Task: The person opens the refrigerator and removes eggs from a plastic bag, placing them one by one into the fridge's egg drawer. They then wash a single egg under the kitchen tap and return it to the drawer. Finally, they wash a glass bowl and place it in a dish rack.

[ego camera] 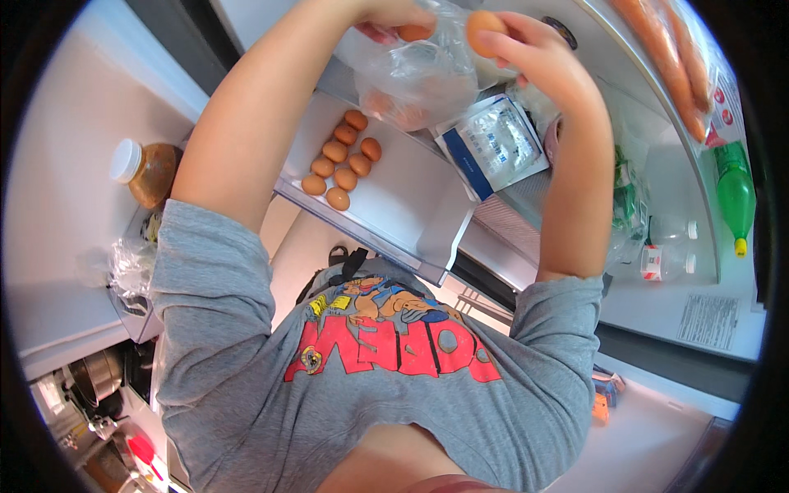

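My left hand (394, 15), partly cut off by the top edge, grips a brown egg (414, 31) over a clear plastic bag (425, 68). Another brown egg (486, 34) is between the fingers and thumb of my right hand (518, 40), just right of the bag. Through the film, several more eggs (410, 116) show at the bag's bottom. Below it, a pulled-out clear-fronted fridge drawer (413, 203) holds two slanting rows of brown eggs (335, 151) on its left side.
White-and-blue packets (493, 145) lie right of the drawer. On the right, the fridge door holds a green bottle (735, 191), clear bottles (662, 262) and bagged long orange-brown food (672, 55). At left, a white-lidded jar (151, 172) stands near my forearm.
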`<state>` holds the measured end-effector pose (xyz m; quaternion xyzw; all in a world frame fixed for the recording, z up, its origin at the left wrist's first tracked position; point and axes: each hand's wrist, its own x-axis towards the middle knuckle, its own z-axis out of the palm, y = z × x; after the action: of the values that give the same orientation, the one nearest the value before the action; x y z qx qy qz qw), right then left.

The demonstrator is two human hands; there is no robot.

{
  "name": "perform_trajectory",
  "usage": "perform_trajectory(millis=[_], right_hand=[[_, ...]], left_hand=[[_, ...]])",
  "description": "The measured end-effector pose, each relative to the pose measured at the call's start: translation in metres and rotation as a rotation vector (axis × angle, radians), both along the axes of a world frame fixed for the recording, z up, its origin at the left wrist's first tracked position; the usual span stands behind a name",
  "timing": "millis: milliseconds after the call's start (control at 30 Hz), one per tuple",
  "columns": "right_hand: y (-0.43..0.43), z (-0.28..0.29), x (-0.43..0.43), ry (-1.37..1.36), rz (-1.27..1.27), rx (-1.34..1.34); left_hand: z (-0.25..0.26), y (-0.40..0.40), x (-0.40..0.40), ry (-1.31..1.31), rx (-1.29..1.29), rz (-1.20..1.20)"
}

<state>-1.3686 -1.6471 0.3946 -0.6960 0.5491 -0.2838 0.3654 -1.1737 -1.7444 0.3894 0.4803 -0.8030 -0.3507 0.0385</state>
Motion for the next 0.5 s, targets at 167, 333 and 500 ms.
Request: perform_trajectory(millis=[167, 333, 500], right_hand=[[0.059, -0.014, 0.032, -0.207, 0.340, 0.302], [0.071, -0.115, 0.090, -0.018, 0.373, 0.605], [0.034, -0.214, 0.119, -0.104, 0.070, 0.546]], left_hand=[[0.011, 0.037, 0.038, -0.039, -0.562, 0.063], [0.023, 0.089, 0.048, 0.347, -0.559, 0.149], [-0.039, 0.123, 0.067, 0.667, -0.871, 0.120]])
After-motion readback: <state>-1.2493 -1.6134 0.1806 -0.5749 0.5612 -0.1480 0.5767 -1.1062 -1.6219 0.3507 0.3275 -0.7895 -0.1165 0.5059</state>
